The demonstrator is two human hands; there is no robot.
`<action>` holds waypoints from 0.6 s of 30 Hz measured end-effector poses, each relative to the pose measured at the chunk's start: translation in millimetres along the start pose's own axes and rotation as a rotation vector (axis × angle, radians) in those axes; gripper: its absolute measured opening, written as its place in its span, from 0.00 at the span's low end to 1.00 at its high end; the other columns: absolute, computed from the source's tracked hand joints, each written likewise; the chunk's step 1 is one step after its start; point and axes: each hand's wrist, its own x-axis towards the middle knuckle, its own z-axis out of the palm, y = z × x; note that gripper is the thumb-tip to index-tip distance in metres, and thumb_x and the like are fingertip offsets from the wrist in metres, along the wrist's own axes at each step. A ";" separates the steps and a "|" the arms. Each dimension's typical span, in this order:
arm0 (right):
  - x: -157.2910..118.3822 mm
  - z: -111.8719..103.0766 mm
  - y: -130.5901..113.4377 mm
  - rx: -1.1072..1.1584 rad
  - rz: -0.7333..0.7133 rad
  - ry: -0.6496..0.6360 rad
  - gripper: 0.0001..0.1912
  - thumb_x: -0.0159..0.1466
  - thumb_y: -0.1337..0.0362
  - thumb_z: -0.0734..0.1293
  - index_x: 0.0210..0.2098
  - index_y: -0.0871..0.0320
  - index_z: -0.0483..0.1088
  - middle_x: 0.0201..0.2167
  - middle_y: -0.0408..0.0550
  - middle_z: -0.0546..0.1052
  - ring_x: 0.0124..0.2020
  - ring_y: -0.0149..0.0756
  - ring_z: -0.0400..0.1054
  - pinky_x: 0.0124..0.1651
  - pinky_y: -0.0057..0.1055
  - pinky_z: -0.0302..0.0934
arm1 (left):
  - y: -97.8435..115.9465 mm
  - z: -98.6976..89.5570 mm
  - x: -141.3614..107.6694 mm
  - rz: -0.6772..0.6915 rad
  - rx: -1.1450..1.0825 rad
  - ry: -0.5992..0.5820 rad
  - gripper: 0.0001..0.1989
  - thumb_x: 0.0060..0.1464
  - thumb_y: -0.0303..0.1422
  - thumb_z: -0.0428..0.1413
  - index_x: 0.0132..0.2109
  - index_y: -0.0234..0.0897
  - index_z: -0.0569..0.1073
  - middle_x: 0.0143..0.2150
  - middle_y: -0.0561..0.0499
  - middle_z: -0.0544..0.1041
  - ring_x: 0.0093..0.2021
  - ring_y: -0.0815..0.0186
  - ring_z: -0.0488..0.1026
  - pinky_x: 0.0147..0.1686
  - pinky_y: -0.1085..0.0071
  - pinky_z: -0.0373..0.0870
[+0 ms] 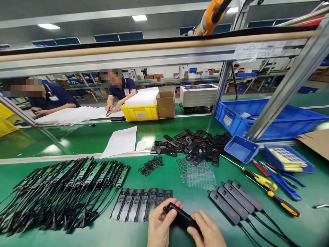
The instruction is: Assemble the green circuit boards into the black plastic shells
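At the left of the green bench [115,236], cabled circuit boards [87,173] lie packed together, then a row of black shells [138,206], its right end partly hidden by the left hand [160,223]. That hand grips one end of a black casing [183,219], the right hand [207,229] its other end. Clear grid sheets [202,175] lie between the hands and heaped covers [195,142]. Rightward come four corded units [227,203], then screwdrivers [264,181].

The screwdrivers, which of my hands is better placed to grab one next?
Probably your right hand: the screwdrivers lie on its side, while your left hand is farther off. Both hold the black casing, so the right would need to let go first.
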 end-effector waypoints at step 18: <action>-13.0 3.8 -5.7 -0.203 -0.130 0.082 0.18 0.67 0.65 0.56 0.51 0.52 0.72 0.43 0.57 0.74 0.27 0.32 0.71 0.27 0.25 0.68 | -26.7 7.7 -0.6 -0.166 0.043 -0.178 0.27 0.50 0.41 0.61 0.54 0.35 0.65 0.44 0.38 0.78 0.47 0.54 0.74 0.44 0.60 0.70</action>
